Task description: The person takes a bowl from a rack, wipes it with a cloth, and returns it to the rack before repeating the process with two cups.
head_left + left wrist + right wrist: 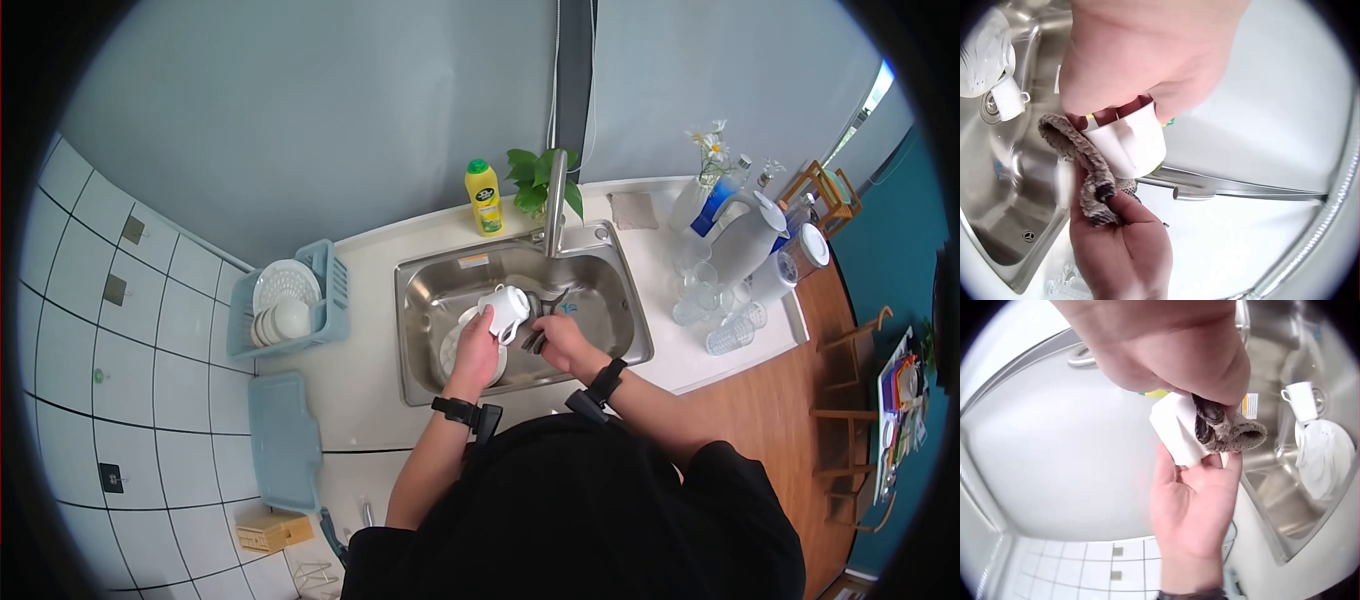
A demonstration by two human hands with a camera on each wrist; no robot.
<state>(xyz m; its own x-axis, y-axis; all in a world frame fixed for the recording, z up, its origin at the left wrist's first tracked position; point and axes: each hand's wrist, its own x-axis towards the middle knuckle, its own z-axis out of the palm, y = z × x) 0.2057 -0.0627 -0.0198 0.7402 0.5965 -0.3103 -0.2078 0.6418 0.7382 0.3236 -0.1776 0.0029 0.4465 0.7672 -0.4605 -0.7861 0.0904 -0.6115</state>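
Note:
Over the sink, my left hand [476, 350] grips a white mug [1135, 147], with the fingers inside its mouth in the left wrist view. My right hand [562, 343] grips a bunched grey-brown cloth [1091, 172] right at the side of that mug. In the right wrist view the cloth [1235, 434] hangs in a loop out of the right hand, overlapping the mug. Another white mug [1301, 401] lies on its side in the sink by the drain. Beside it are several white plates [1325, 456].
The steel sink [625, 300] has a tall faucet [556, 205] at its back. Behind it stand a yellow cleaner bottle [484, 200] and a plant [527, 172]. To the left is a blue dish rack [240, 325] of plates; to the right, several glasses [730, 335] and a grey jug [745, 245].

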